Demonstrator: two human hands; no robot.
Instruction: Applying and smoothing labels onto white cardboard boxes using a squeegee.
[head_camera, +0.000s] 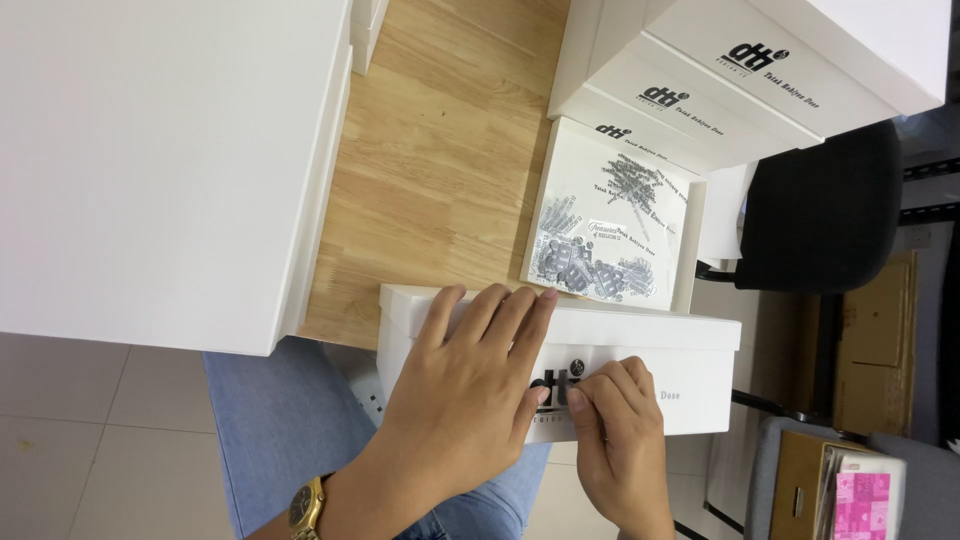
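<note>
the left hand (470, 385), a watch (306, 508) on its wrist, lies flat and spread over the near white box (640, 345), fingers reaching to its far top edge at 12 o'clock, pinning it at the table's near edge above the lap. just at 3 o'clock of it the right hand (620, 440) pinches a small sticker (560, 385) against the box's front face, thumb and forefinger closed on it. to do this well, i judge, the flat hand should stay firm so the box cannot slide, while the fingertips press from one side across. beyond, at 1 o'clock, a sticker sheet (610, 225) lies on the table (430, 170); farther, stacked boxes (740, 80).
</note>
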